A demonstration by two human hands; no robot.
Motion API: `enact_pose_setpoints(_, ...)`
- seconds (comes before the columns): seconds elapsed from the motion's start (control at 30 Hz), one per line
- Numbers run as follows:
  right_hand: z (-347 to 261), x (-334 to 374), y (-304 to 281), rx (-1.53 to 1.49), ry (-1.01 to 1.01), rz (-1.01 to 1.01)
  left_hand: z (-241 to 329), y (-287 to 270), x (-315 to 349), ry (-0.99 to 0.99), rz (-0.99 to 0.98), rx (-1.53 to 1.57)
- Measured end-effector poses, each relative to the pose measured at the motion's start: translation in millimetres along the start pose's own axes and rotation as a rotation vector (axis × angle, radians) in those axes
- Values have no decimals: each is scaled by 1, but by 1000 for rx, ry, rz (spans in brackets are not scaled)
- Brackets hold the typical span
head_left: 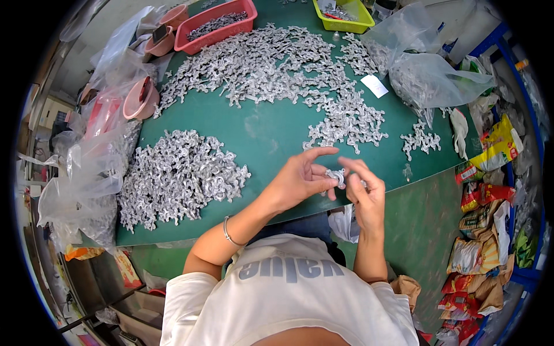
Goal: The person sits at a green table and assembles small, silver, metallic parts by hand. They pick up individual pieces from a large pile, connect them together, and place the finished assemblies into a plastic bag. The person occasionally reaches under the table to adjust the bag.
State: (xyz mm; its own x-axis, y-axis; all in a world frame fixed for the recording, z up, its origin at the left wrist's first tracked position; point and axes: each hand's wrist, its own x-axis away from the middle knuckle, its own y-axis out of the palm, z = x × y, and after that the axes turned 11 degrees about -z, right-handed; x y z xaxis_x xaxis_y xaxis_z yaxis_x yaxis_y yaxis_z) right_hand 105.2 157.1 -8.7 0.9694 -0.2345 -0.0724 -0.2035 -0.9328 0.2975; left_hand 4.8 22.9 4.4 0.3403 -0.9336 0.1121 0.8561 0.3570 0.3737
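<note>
My left hand is closed, pinching a small silver metal casting between thumb and fingers above the table's near edge. My right hand is right beside it, its fingers curled toward the casting and slightly blurred. A small pale bit shows among the right fingers, too small to make out. A loose group of the same castings lies just beyond my hands, joining a broad spread of castings across the far side. To the left is a dense heap of castings.
The green table bears everything. Farther back are a red basket, a yellow-green basket and pink buckets. Clear plastic bags of parts stand right; more bags crowd the left. A white card and glove lie at right.
</note>
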Motion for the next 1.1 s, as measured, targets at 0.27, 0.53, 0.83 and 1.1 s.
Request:
enact_pose_setpoints(0.27,0,9,-3,-213,12,-4,16,24,16,90,33,-52)
enact_pose_setpoints(0.53,-2,14,0,-352,17,6,22,34,28,130,97,-336)
enact_pose_setpoints(0.83,-1,9,11,-312,-28,95,15,37,28,94,39,-85)
enact_pose_setpoints(1.1,2,9,11,-393,-53,60,5,26,22,112,-67,82)
